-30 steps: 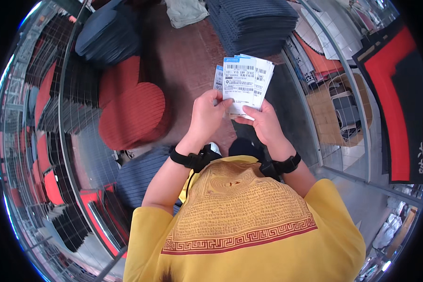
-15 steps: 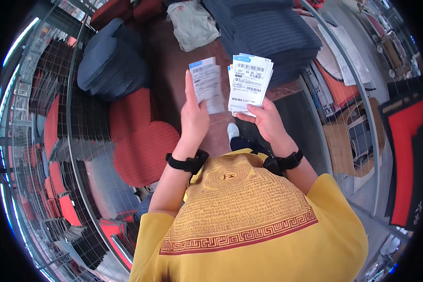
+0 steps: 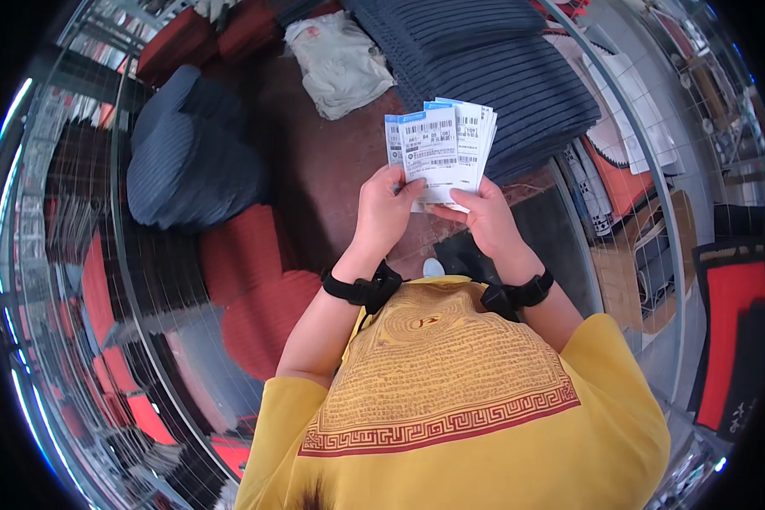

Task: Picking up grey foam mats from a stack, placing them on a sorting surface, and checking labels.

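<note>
In front of my chest I hold a fan of white printed labels with barcodes and blue top edges. My left hand pinches the labels on the left at their lower edge, thumb on top. At the right, my right hand grips the stack of labels behind, its thumb pressing the lower front. The two groups overlap in the middle, and the left labels lie over part of the right ones. Fingers under the paper are mostly hidden. Each wrist wears a black band.
Ahead lie dark blue ribbed mats in a stack and a crumpled white bag. Folded blue mats and red ribbed mats stand at left. Wire mesh racks flank both sides; a cardboard box sits at right.
My left hand has moved right with its labels, bringing them against the right-hand stack, where they overlap. The view has shifted slightly.
</note>
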`<state>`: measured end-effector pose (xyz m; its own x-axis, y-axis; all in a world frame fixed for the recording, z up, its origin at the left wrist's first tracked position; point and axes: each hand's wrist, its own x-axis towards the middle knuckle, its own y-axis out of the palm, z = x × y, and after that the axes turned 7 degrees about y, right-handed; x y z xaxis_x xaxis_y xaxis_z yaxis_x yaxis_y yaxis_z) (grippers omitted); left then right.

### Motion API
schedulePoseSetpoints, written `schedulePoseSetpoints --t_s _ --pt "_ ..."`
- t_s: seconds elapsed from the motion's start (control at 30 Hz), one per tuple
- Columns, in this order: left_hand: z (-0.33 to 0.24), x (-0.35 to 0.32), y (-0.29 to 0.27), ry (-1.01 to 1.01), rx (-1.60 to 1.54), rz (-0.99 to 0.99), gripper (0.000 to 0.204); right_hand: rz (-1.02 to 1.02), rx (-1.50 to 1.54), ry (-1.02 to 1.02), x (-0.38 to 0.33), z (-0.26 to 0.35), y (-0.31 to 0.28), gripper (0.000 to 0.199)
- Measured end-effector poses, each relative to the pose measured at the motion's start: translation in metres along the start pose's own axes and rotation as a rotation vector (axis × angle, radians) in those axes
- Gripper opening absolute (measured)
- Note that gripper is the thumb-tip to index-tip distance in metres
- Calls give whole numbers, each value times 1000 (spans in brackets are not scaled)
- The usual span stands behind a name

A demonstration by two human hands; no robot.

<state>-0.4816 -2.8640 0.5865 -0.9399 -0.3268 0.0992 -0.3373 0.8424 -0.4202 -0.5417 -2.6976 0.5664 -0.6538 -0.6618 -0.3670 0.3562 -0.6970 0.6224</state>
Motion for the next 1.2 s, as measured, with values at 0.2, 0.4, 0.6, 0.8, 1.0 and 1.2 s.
schedulePoseSetpoints --t_s 0.2,0.4,0.6,0.8,1.0,1.2 --pt "4 66 -31 158 -93 26 50 -118 98 -120 33 16 21 33" --pt "29 151 -78 386 193 197 36 -273 102 -200 78 34 49 33" --pt "4 173 -56 185 -46 411 15 -363 134 -286 94 36 60 34" --pt "12 188 -50 219 -76 453 11 -344 204 -329 107 38 58 34" --pt "15 186 -56 279 -29 373 33 -282 249 -341 112 38 55 32" --pt "28 204 -82 587 199 178 26 -261 197 -321 120 43 56 33"
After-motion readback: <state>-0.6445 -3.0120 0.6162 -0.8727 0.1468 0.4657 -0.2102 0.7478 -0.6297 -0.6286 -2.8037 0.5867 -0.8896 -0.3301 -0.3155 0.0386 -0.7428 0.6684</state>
